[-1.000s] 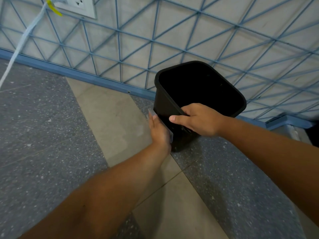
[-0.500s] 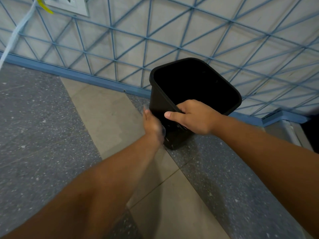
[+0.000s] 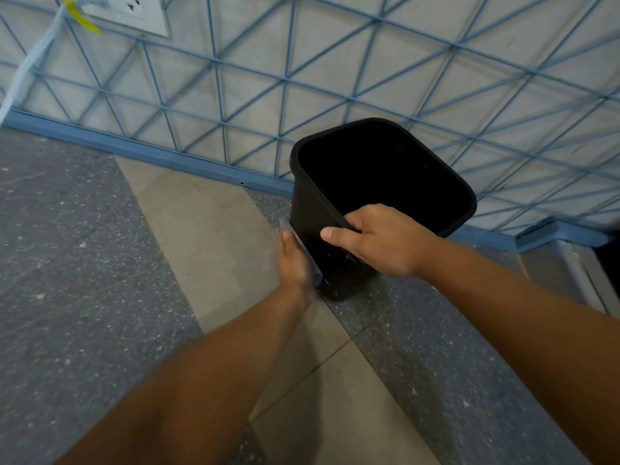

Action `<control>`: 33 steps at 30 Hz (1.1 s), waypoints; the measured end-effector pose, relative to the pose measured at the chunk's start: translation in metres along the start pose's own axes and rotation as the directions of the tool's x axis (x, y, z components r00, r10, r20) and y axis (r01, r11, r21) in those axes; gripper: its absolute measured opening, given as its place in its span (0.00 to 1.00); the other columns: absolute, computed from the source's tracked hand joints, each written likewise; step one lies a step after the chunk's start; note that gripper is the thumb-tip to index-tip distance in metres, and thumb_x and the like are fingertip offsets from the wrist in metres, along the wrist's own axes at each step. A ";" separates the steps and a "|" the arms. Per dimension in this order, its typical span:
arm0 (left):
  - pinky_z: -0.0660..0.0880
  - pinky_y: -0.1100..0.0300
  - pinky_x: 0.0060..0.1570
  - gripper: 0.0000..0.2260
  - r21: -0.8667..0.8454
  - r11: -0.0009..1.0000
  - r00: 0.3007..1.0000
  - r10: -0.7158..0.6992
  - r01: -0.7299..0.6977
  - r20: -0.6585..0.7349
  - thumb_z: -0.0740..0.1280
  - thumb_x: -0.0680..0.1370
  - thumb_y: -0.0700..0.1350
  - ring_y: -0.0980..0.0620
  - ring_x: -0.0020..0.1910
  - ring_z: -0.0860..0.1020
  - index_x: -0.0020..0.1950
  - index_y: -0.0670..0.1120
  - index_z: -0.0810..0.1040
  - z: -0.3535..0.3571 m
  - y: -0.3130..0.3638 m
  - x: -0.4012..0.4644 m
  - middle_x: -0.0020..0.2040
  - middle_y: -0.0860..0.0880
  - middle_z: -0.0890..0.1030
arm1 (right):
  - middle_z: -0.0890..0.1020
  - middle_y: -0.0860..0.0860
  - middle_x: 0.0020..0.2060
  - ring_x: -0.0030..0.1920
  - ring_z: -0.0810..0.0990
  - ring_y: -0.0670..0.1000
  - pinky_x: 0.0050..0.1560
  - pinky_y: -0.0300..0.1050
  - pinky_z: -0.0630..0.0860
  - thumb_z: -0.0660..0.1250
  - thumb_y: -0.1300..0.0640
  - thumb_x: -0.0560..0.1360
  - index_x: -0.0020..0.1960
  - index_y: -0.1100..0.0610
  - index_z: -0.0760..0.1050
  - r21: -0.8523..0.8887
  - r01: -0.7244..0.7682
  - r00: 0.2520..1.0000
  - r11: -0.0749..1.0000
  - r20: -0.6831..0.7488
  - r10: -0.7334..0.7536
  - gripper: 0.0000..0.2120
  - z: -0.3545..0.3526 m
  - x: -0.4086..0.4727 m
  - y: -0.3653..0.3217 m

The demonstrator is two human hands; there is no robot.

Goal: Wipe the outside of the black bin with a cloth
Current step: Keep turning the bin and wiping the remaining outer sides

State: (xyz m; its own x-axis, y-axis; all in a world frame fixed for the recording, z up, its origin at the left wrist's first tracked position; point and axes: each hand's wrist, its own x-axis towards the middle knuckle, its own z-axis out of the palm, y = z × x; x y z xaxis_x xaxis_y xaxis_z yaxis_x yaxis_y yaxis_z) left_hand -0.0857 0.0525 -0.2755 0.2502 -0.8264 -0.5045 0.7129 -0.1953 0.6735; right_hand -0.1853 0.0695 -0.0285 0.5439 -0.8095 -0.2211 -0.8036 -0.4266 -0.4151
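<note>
Right hand (image 3: 379, 241) gripping smooth black bin (image 3: 313, 216) rim, flat left hand (image 3: 295, 260) pressing pale cloth (image 3: 317, 268)

Both forearms extended forward. Left hand (image 3: 295, 260) flat with fingers straight, palm turned rightward; right hand (image 3: 379, 241) curled in a grip, thumb extended leftward.

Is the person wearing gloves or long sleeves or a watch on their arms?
No. The left hand and the right hand are both bare, with no gloves. Both forearms are uncovered as far up as the picture shows, so no sleeves come into view. No watch, bracelet or ring shows on either wrist or on the fingers that can be seen.
</note>
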 end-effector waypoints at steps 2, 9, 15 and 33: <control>0.69 0.38 0.78 0.43 -0.022 1.000 1.000 -0.016 0.016 0.004 0.63 0.68 0.80 0.42 0.75 0.76 0.76 0.57 0.76 0.000 0.015 0.010 0.74 0.46 0.79 | 0.78 0.56 0.29 0.31 0.78 0.54 0.41 0.59 0.77 0.61 0.38 0.75 0.35 0.62 0.74 0.013 -0.003 1.000 1.000 0.008 0.002 0.26 0.000 0.000 -0.001; 0.64 0.43 0.82 0.27 0.229 0.966 0.981 0.151 -0.120 -0.123 0.53 0.87 0.61 0.47 0.80 0.69 0.83 0.50 0.68 0.017 0.027 -0.054 0.80 0.46 0.72 | 0.78 0.59 0.30 0.31 0.77 0.56 0.41 0.60 0.76 0.60 0.38 0.76 0.35 0.64 0.73 -0.017 0.013 1.000 1.000 0.005 -0.013 0.28 0.000 0.000 -0.001; 0.71 0.43 0.75 0.23 0.515 0.857 0.974 0.098 0.023 -0.207 0.52 0.90 0.52 0.37 0.72 0.76 0.75 0.41 0.76 0.012 0.028 -0.056 0.71 0.38 0.80 | 0.77 0.61 0.31 0.31 0.77 0.57 0.40 0.61 0.75 0.60 0.37 0.75 0.35 0.64 0.72 -0.008 -0.001 1.000 1.000 0.002 0.001 0.29 0.000 -0.001 -0.002; 0.60 0.43 0.83 0.33 0.389 0.876 0.930 0.351 -0.284 -0.112 0.53 0.83 0.65 0.44 0.82 0.67 0.80 0.47 0.71 0.038 0.079 -0.039 0.81 0.44 0.71 | 0.75 0.49 0.25 0.28 0.76 0.47 0.34 0.48 0.72 0.61 0.41 0.77 0.31 0.54 0.73 0.032 -0.008 1.000 0.999 0.013 0.007 0.21 0.001 -0.002 -0.003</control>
State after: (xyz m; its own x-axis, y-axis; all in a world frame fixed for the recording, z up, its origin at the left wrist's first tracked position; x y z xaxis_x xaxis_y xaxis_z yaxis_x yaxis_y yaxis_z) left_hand -0.0642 0.0495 -0.1818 0.5562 -0.7776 -0.2934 0.2989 -0.1423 0.9436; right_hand -0.1836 0.0725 -0.0275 0.5411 -0.8073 -0.2355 -0.7996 -0.4073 -0.4412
